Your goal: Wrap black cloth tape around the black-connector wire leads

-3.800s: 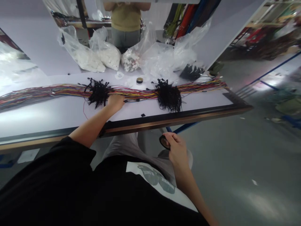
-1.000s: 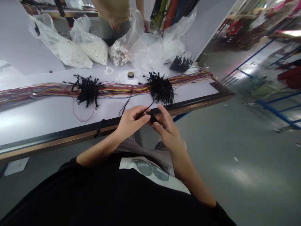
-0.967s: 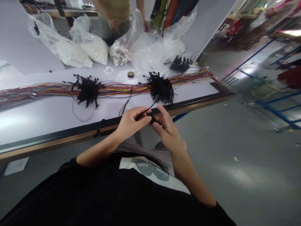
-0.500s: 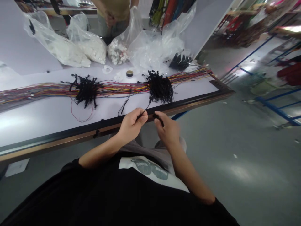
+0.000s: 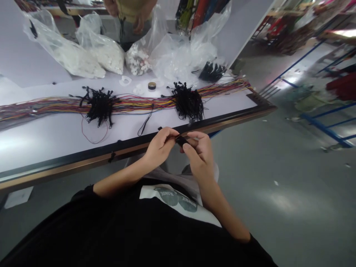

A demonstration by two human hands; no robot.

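1 black tape roll (image 5: 181, 141) between fingers (image 5: 199, 135)

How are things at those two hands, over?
Right fingers gripping black tape. Left fingers holding black lead, end poking out. Wire bundle beyond, not in the way.

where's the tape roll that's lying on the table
In the head view, the tape roll sits left of centre on the white table, just behind the coloured wires and in front of the plastic bags.
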